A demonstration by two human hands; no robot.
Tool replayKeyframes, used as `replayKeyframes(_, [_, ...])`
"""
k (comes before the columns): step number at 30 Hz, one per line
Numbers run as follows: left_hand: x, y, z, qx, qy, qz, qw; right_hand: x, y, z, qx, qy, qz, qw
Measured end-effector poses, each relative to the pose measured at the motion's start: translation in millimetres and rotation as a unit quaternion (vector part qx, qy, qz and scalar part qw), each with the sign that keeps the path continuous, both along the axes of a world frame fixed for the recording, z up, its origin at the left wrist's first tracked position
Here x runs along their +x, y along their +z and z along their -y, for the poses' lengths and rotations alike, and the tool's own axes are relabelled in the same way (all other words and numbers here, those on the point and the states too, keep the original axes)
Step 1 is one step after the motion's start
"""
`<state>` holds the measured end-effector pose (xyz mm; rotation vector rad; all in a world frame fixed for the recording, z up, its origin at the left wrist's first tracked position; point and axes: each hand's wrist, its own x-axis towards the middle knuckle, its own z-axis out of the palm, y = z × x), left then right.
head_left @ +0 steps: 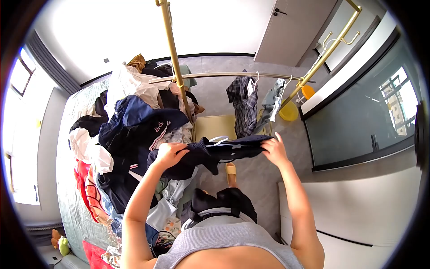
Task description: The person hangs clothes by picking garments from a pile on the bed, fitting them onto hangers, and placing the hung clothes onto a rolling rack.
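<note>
A dark navy garment [246, 150] is stretched sideways in front of me, with a white hanger [218, 141] showing at its neck opening. My left hand [170, 155] grips the garment near one shoulder, fingers closed on the cloth. At the opposite end, my right hand [275, 150] pinches the other edge, one finger sticking up. Beyond it, a dark plaid shirt [244, 105] and light blue-grey jeans [271, 103] hang from the rack's rail [215, 75].
A bed [71, 179] on the left carries a big pile of mixed clothes [130, 130]. The gold rack's posts [172, 49] rise ahead. A yellow basin [289, 111] stands on the floor at right, near a glass door [363, 112]. A white cabinet [354, 210] is at lower right.
</note>
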<state>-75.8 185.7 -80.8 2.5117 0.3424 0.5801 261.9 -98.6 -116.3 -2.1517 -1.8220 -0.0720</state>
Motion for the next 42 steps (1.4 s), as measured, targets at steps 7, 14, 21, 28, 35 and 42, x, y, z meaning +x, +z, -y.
replayKeyframes(7, [69,-11,-8,-0.036,0.047,0.034,0.998,5,41,-75,0.127,0.118,-0.055,0.983])
replayKeyframes(14, [136,-22,-50,0.029,0.041,0.046,0.998,85,-4,-110,0.103,0.082,-0.302,0.944])
replayKeyframes(21, [180,-92,-101,0.102,0.259,-0.046,0.959,141,-42,-147,0.032,-0.131,-0.604,0.785])
replayKeyframes(28, [289,-96,-120,0.019,0.212,-0.028,0.977,200,-102,-225,0.062,-0.194,-0.668,0.716])
replayKeyframes(35, [369,-113,-164,0.114,0.242,-0.111,0.957,234,-189,-216,0.057,-0.316,-0.73,0.603])
replayKeyframes(42, [380,-116,-160,0.095,0.297,-0.172,0.934,273,-76,-240,0.16,-0.227,-0.045,0.96])
